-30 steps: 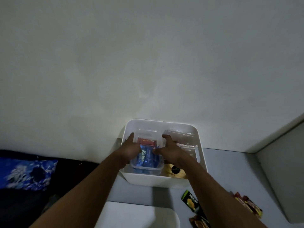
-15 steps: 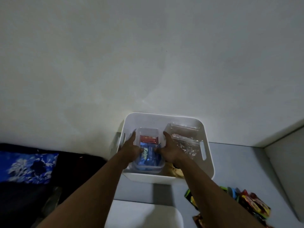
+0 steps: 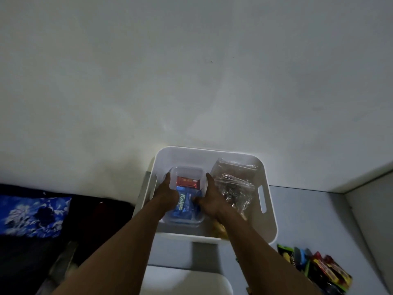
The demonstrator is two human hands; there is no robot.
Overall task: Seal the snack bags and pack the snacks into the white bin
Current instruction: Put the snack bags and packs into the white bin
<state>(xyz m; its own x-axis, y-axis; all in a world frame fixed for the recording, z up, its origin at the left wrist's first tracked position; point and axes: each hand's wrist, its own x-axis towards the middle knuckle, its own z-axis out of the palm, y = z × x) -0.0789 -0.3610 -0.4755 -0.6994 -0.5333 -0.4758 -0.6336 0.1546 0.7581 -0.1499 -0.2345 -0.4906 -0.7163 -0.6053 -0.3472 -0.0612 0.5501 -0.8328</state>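
The white bin (image 3: pixel 268 211) sits low and centre-right in the frame. In its left half lies a clear container (image 3: pixel 187 173) of snacks — the left hand (image 3: pixel 167 193) and right hand (image 3: pixel 209 199) grasp its two sides. Clear snack bags (image 3: pixel 234 184) fill the bin's right half.

Both forearms bare, stretched forward side by side, converging. Left hand (image 3: pixel 166 193) palm inward, fingers straight, thumb tucked toward centre. Right hand (image 3: pixel 210 199) mirrors it (palms face each other), fingers pointing away, thumb bent inward.
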